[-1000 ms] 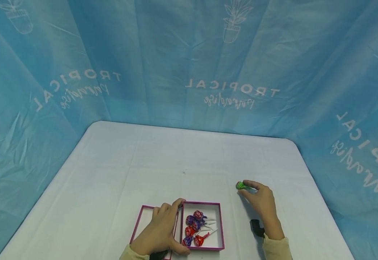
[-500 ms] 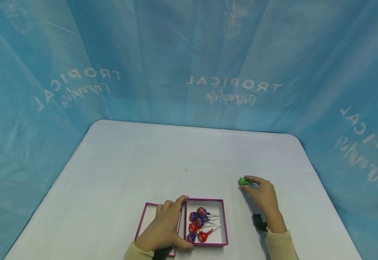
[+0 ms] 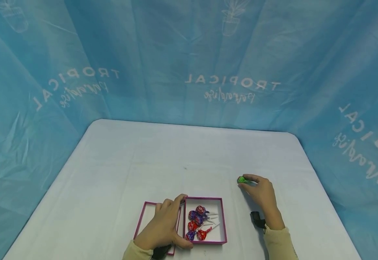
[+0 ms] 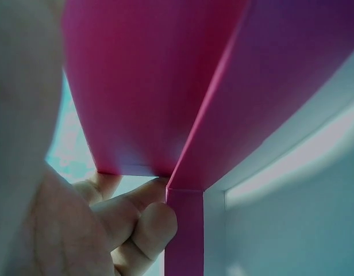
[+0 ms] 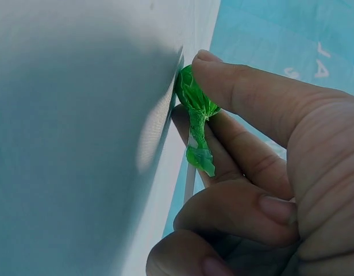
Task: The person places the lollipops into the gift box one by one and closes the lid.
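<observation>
Between right thumb and fingers a green-wrapped lollipop [image 3: 241,179] is pinched; the right hand [image 3: 263,193] is to the right of the box, low over the white cloth. In the right wrist view the green wrapper [image 5: 199,95] shows its twisted tail and part of the white stick. The left hand [image 3: 163,224] grips the magenta-rimmed box [image 3: 224,220] along its left side, thumb at the near corner and fingers at the far one. Inside lie several red and purple lollipops [image 3: 201,235], sticks pointing right. Fingers [image 4: 154,227] curl against the box corner in the left wrist view.
A second magenta-edged tray or lid [image 3: 141,220] lies left of the box, partly under the left hand. White cloth covers the table [image 3: 137,155]. Blue printed curtains [image 3: 163,65] stand along its back and sides.
The view shifts slightly. The left hand keeps its grip on the box and the right hand keeps the green lollipop, both nearly still.
</observation>
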{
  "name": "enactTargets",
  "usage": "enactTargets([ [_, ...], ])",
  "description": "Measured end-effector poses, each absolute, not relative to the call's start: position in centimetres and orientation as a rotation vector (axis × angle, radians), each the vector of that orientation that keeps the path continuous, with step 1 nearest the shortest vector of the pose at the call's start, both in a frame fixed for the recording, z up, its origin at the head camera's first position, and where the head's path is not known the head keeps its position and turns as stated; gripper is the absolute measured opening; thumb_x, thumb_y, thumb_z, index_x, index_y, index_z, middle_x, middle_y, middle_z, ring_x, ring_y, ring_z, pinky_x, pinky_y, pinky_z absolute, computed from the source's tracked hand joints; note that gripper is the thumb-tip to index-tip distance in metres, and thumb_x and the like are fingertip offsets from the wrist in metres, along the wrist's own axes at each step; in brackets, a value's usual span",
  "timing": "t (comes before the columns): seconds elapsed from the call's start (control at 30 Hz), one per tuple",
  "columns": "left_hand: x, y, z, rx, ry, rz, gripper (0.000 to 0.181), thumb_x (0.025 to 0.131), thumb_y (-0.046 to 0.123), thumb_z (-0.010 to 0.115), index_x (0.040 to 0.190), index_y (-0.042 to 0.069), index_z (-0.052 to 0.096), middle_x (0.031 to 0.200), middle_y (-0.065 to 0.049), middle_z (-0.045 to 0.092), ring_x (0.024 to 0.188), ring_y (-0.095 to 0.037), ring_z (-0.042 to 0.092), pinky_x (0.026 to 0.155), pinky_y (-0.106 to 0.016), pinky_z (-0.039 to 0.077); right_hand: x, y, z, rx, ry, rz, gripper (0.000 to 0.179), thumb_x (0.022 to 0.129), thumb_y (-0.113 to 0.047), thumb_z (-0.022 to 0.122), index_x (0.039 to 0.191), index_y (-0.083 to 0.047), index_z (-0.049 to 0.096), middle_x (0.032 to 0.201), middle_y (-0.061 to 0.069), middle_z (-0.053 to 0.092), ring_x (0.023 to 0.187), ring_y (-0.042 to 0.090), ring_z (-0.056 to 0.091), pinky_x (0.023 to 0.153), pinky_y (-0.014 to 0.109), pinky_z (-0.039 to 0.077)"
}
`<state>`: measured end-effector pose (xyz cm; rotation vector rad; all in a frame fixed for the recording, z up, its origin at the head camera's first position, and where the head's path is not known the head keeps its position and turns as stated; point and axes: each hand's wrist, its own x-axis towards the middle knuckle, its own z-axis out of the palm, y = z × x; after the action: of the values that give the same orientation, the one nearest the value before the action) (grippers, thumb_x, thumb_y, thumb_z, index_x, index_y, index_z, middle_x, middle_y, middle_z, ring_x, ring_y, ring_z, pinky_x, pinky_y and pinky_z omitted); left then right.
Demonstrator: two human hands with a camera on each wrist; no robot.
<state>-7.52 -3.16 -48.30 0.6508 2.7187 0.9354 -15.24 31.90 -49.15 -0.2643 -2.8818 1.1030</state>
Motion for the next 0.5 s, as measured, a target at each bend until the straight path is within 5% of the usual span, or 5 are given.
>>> enactTargets([
  [0.5, -7.31, -3.28, -48.28, 0.673, 2.735, 0.937, 0.138, 0.046, 0.067, 0.092, 0.155, 0.010, 0.027, 0.119, -0.009, 0.056, 0.107, -0.021, 0.043, 0.085, -0.042, 0.029, -14.96, 31.58, -48.93, -0.257, -2.869, 1.080, 0.040, 0.087, -0.023, 0.079, 0.122, -0.005, 0.072, 0.126, 0.019, 0.068, 0.126, 0.042, 0.056, 0.101, 0.056, 0.045],
])
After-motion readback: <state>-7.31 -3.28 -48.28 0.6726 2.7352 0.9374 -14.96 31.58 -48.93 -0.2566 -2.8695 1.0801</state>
